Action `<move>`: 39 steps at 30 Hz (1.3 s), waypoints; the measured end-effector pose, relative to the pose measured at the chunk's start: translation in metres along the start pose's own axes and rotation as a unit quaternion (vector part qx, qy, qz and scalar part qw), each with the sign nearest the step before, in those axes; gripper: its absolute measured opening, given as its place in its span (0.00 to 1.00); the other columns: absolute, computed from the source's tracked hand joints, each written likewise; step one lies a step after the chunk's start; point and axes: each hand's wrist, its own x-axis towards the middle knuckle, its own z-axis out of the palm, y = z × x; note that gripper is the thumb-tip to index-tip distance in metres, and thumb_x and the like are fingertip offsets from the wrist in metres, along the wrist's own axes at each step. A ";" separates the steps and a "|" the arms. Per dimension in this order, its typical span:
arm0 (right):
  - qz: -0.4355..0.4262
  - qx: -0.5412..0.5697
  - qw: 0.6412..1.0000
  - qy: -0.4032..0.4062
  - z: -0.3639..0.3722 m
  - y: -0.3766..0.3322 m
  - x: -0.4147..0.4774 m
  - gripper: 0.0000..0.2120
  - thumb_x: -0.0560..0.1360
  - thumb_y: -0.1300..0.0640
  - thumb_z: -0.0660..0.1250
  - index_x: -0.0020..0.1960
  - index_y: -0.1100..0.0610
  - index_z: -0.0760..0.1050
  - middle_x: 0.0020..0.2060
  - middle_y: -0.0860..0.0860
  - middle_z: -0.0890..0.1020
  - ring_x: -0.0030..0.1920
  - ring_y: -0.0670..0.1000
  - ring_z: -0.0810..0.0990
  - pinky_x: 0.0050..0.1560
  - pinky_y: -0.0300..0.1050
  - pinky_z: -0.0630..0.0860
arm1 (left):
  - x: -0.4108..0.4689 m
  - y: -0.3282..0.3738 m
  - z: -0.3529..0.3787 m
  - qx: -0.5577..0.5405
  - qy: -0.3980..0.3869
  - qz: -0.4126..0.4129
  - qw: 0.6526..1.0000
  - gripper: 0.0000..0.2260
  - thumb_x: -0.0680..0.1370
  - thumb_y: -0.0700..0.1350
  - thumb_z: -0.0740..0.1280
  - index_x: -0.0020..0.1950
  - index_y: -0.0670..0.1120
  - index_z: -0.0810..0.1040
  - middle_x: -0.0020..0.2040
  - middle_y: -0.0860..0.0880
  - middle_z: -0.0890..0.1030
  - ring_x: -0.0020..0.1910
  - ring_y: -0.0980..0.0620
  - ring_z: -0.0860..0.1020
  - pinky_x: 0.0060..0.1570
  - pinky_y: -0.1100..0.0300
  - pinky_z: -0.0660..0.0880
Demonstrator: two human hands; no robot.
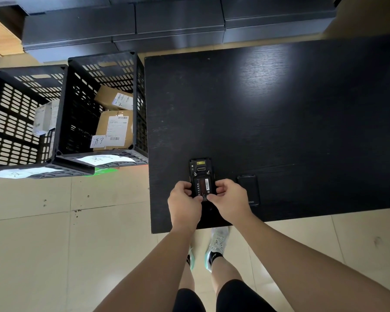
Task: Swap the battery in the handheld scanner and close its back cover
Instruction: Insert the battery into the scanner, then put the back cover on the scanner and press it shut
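Observation:
The black handheld scanner (200, 168) lies face down near the front edge of the black table (279, 113), its back uncovered. A black battery (203, 187) with a red and white label sits in the open compartment. My left hand (184, 202) grips the scanner's left side, thumb at the battery's lower edge. My right hand (229, 199) holds the right side, with thumb and fingers touching the battery's lower right corner. A flat black back cover (249, 188) lies on the table just right of my right hand.
Two black slotted crates (61, 122) stand on the tiled floor left of the table; the nearer one holds labelled cardboard boxes (116, 127). Dark grey boxes (178, 23) are stacked along the far wall. My legs and shoes show below the table's front edge.

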 end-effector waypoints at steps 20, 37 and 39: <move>0.107 -0.001 0.992 0.060 -0.088 0.064 0.002 0.20 0.78 0.60 0.65 0.69 0.56 0.74 0.64 0.55 0.78 0.60 0.54 0.79 0.60 0.46 0.75 | -0.056 0.060 0.094 0.000 -0.100 0.048 0.994 0.19 0.77 0.33 0.59 0.67 0.40 0.73 0.60 0.43 0.81 0.59 0.45 0.78 0.53 0.62 0.71; 0.128 0.086 0.985 0.081 -0.078 0.064 0.002 0.17 0.75 0.57 0.70 0.63 0.54 0.77 0.55 0.50 0.82 0.53 0.50 0.80 0.57 0.51 0.79 | -0.045 0.051 0.108 -0.211 -0.061 -0.152 0.964 0.16 0.79 0.35 0.62 0.67 0.44 0.74 0.60 0.47 0.81 0.57 0.53 0.79 0.57 0.60 0.75; 0.133 0.100 0.982 0.088 -0.078 0.066 0.003 0.15 0.74 0.55 0.72 0.60 0.53 0.78 0.51 0.48 0.82 0.50 0.48 0.81 0.53 0.47 0.80 | -0.041 0.048 0.109 -0.209 -0.063 -0.158 0.963 0.16 0.78 0.36 0.66 0.65 0.45 0.77 0.56 0.48 0.82 0.54 0.52 0.80 0.59 0.56 0.76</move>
